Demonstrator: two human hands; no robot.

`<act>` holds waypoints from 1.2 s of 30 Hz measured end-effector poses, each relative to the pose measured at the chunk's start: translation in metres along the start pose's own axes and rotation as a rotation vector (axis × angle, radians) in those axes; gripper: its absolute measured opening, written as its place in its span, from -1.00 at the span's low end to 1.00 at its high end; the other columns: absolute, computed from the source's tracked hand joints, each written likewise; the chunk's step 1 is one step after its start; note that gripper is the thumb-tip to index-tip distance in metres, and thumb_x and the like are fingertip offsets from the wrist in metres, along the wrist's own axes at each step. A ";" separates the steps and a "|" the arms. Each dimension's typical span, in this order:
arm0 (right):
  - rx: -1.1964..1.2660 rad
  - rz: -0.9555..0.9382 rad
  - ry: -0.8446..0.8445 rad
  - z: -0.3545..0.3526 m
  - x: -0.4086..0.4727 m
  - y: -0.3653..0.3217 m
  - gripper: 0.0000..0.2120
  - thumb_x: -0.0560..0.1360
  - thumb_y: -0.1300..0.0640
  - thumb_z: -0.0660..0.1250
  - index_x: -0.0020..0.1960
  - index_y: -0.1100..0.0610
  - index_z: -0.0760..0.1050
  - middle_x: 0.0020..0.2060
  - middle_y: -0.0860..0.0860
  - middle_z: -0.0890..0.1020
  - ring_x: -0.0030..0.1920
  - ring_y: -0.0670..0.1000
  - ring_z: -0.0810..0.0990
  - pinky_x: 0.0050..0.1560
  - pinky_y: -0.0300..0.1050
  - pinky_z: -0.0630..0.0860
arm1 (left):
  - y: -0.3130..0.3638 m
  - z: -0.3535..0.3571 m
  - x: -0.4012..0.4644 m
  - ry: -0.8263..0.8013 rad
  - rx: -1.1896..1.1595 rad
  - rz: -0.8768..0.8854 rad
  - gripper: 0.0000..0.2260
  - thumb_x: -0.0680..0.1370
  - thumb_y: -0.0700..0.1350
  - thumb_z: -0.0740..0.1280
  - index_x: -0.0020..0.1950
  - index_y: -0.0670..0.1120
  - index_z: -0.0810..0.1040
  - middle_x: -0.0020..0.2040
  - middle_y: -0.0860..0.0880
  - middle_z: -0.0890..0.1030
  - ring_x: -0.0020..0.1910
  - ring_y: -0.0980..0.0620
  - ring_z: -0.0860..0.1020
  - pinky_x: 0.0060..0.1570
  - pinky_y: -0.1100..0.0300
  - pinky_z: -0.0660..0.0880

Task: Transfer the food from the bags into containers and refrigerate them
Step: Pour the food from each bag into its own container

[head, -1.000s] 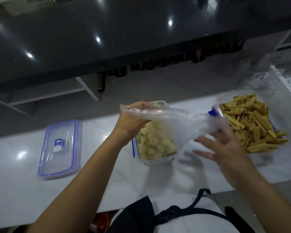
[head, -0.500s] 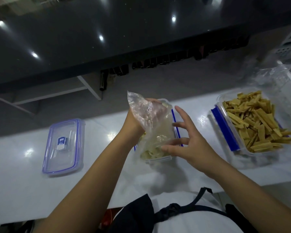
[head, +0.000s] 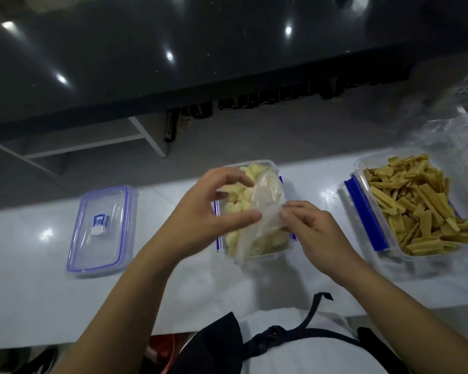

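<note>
Room: we saw a dark, glossy counter (head: pixel 146 63) across the top of the view, speckled with reflected lights, and a grey floor below it.
Worktop: our white worktop (head: pixel 38 306) was smooth and shiny and carried every item.
Right container: a clear rectangular plastic container (head: pixel 362 168) with a blue clip (head: pixel 365 214) stood at the right, heaped with flat tan strips (head: pixel 422 206).
Lid: a clear rectangular lid (head: pixel 103 230) with blue edging and a small label lay flat at the left, well apart from the rest.
Middle container: a clear container (head: pixel 268 164) sat between them, filled with pale yellow chunks (head: pixel 238 206).
Spare bag: crumpled clear plastic (head: pixel 443 133) lay behind the right container.
Bag: we held a thin, crinkled, translucent bag (head: pixel 265 206) over the middle container, draped across the chunks.
Left hand: our left hand (head: pixel 208 211) was curled, thumb and fingers pinching the bag's left side.
Right hand: our right hand (head: pixel 314 230) pinched the bag's right edge with its fingertips.
Apron: dark straps (head: pixel 295 333) crossed our white garment at the bottom.
</note>
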State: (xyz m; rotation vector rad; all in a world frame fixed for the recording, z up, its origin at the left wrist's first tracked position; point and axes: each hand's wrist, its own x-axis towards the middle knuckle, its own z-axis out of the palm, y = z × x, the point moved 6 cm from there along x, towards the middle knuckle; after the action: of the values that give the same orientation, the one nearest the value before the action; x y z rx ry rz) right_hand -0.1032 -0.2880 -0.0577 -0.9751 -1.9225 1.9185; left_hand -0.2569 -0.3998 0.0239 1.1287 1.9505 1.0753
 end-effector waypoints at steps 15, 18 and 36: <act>0.128 -0.061 -0.110 0.000 0.019 -0.034 -0.77 0.57 0.31 0.32 0.14 0.10 0.65 -0.03 0.05 0.72 0.03 0.02 0.69 0.06 -0.05 0.66 | -0.026 0.036 0.022 0.129 0.549 0.008 -0.84 0.52 -0.04 0.43 0.09 0.02 0.62 -0.03 0.10 0.60 -0.07 0.02 0.58 -0.06 0.02 0.57; -0.167 -0.121 -0.075 -0.005 0.019 -0.024 -0.58 0.48 0.14 0.48 0.29 -0.14 0.54 0.21 -0.17 0.59 0.23 -0.18 0.53 0.26 -0.17 0.52 | -0.026 0.000 0.020 0.317 0.311 0.008 -0.89 0.48 -0.11 0.51 -0.01 -0.02 0.65 -0.13 0.13 0.61 -0.17 0.18 0.57 -0.11 0.24 0.55; -0.412 -0.071 -0.085 0.012 0.000 0.017 -0.39 0.46 -0.01 0.49 0.46 -0.13 0.37 0.47 -0.17 0.30 0.49 -0.14 0.19 0.50 -0.09 0.21 | -0.019 -0.022 -0.007 0.274 0.254 -0.014 -0.59 0.53 -0.21 0.44 0.23 0.24 0.54 -0.03 0.14 0.61 -0.10 0.14 0.59 -0.12 0.35 0.55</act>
State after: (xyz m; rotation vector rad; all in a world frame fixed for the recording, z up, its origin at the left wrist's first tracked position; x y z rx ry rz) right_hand -0.1056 -0.2992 -0.0751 -0.9212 -2.4275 1.5790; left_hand -0.2792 -0.4190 0.0177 1.1450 2.3599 1.0404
